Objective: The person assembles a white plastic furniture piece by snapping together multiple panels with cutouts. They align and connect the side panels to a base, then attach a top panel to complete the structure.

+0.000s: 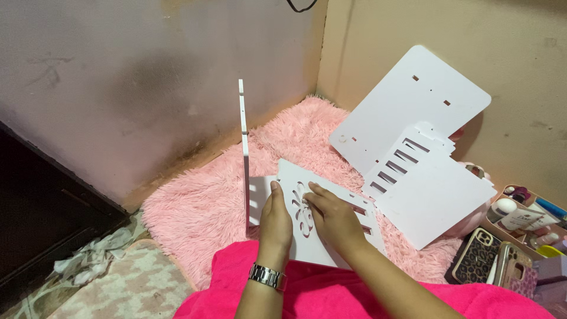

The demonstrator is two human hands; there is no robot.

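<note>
A person seated on a fluffy pink rug (207, 207) works a white cut-out panel (322, 218) lying flat at the lap, next to an upright white board (243, 153) standing on edge. The left hand (276, 221) is closed on the panel's near-left edge, thumb on top; the right hand (333, 215) presses flat, gripping nothing. The panel looks light, stiff and smooth, its pierced pattern likely fragile; solid edges offer the safer hold. More white panels (413, 136) lean against the wall.

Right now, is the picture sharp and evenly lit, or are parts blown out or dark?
Head view: mostly sharp; the white panels leaning at the wall glare almost featureless, the cut-out panel under both hands stays readable, the left edge by the dark furniture falls into shadow, and the box of toiletries at right is slightly soft.
</note>
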